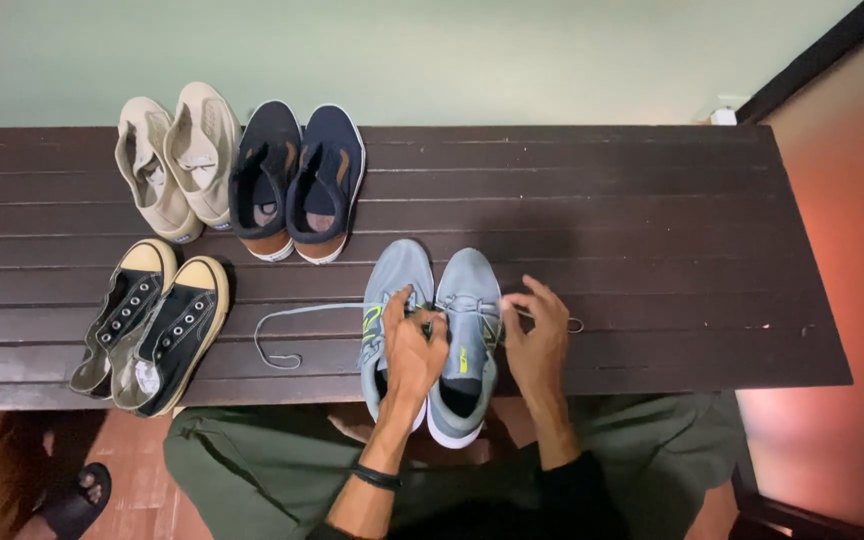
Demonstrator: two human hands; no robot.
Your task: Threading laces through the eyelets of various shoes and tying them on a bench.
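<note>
Left hand (414, 345) pinched shut on the pale blue-grey lace (297, 325) at the throat of the pair of light grey-blue mesh running shoes (434, 330); fingers curl over the left shoe's tongue. Right hand (537, 335) nips the lace end on the other side, fingertips closed, line drawn taut, likely to keep tension. Slack lace loops out leftward from the pair across the dark brown slatted wooden bench (652, 230).

The running shoes sit at the bench's near edge, heels overhanging toward the person's green-trousered lap (242, 470), handy for both hands.

Left of them: black canvas low-tops with cream toe caps (152, 325). Behind-left: navy slip-ons (299, 180), then beige canvas sneakers (177, 160).

Which eyelet the lace passes through is hidden by the fingers. A dark sandal (77, 500) is cut off at lower left.
</note>
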